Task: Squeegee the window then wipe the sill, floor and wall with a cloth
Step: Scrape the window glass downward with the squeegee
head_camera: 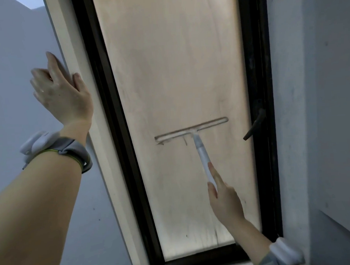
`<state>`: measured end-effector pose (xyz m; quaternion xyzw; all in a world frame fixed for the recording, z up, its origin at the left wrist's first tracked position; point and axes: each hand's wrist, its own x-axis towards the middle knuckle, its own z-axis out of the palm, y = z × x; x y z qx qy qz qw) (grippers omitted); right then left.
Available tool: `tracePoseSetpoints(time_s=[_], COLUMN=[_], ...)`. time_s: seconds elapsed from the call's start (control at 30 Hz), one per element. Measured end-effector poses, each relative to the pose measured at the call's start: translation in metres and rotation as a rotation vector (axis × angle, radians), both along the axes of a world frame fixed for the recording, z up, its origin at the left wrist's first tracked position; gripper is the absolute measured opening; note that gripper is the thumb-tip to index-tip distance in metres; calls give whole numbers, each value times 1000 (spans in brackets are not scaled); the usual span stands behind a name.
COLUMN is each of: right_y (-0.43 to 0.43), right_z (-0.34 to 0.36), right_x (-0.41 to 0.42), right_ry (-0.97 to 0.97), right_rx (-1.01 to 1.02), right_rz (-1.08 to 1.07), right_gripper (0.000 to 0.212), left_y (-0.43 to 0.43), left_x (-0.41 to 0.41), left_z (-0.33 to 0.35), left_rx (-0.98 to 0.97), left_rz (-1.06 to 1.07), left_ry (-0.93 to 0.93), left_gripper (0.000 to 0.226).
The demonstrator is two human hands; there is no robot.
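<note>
Squeegeeing mid-pane – right hand [225, 202] gripping squeegee [192, 129] handle, blade flat on window [167, 62] glass; left hand [62, 97] clasping frame [70, 40] left edge. Streaks [215, 230] below blade – no cloth in view.

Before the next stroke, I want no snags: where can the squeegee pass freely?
Free: the glass above the squeegee, and the patch below its blade left of the right hand. Crowded: right edge, where the latch juts; left edge, where the left hand grips the frame.
</note>
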<state>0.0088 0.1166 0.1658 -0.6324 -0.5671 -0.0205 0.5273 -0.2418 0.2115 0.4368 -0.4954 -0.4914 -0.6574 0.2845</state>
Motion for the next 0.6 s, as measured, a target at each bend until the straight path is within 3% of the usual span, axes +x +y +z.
tracePoseSetpoints(time_s=[0.33,0.6], right_y=[19,28], right_z=[131,58], right_x=[46,36], right_ry=[133,114], right_rx=[120,76], right_rz=[-27,-100], right_gripper=[50,55], left_y=[-1,-2], left_x=[1,3], left_z=[0,0], left_rx=[-5,2], left_rz=[-7,-6], left_ry=[-3,-19], left_gripper=[56,56])
